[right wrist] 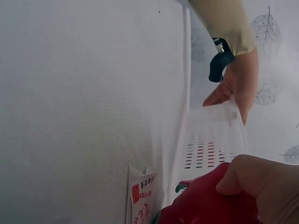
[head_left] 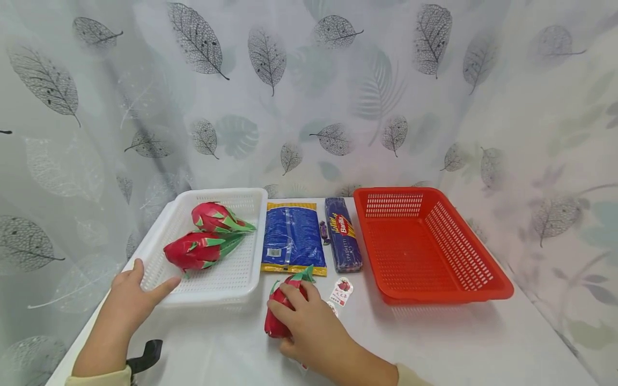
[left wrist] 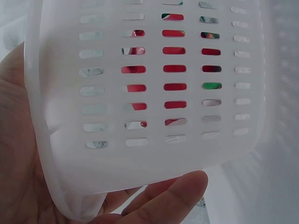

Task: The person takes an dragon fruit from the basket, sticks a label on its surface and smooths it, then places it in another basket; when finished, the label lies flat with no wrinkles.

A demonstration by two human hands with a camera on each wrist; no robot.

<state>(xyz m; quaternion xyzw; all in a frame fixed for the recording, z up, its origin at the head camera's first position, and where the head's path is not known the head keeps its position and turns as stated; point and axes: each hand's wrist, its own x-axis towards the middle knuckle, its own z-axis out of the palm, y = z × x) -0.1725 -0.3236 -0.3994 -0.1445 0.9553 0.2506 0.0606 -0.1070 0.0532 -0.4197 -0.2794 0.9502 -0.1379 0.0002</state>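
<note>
Above the near edge of the white-clothed table (head_left: 217, 343), the head camera looks forward and down; the left-wrist one closely faces the white perforated plastic basket (left wrist: 149, 163), which the sideways-turned right-wrist view shares, farther off

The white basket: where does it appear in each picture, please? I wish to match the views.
Head: the white basket is left of centre, a little below mid-height.
Left wrist: the white basket, close up, fills most of the picture.
Right wrist: the white basket is right of centre, lower half, partly behind a red fruit.
Shared landmark: the fruits inside, glimpsed through the slots in both wrist views.
</note>
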